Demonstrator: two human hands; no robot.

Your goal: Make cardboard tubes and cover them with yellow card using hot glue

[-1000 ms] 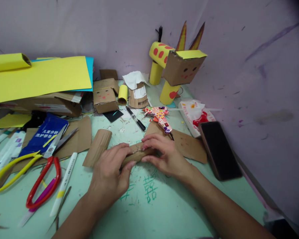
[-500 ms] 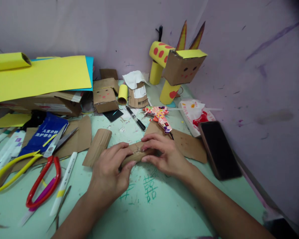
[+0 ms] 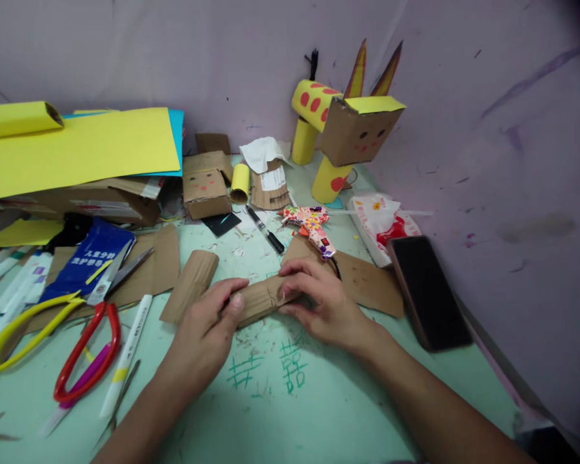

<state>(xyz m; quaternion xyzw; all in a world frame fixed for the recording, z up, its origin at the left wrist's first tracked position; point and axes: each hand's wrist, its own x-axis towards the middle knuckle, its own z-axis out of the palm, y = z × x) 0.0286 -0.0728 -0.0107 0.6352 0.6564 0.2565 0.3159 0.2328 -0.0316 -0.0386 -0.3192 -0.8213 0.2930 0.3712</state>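
Both my hands hold a rolled brown cardboard tube [image 3: 260,300] lying on the pale green table [image 3: 319,406]. My left hand [image 3: 207,335] grips its left end, thumb on top. My right hand [image 3: 319,303] curls over its right end with the fingers pressing the seam. A second cardboard roll [image 3: 191,285] lies just left of them. A patterned glue gun [image 3: 312,225] rests behind my right hand on a flat cardboard piece [image 3: 367,283].
Red and yellow scissors [image 3: 53,341], pens and a blue packet [image 3: 87,258] lie at the left. Yellow paper sheets [image 3: 77,148] cover boxes at the back left. A cardboard animal model [image 3: 348,129] stands at the back. A dark phone [image 3: 428,290] and tissue pack [image 3: 379,219] sit right.
My left hand has slid back off the tube, showing more of its left half. The tube now lies flatter on the table; my right hand keeps its place.
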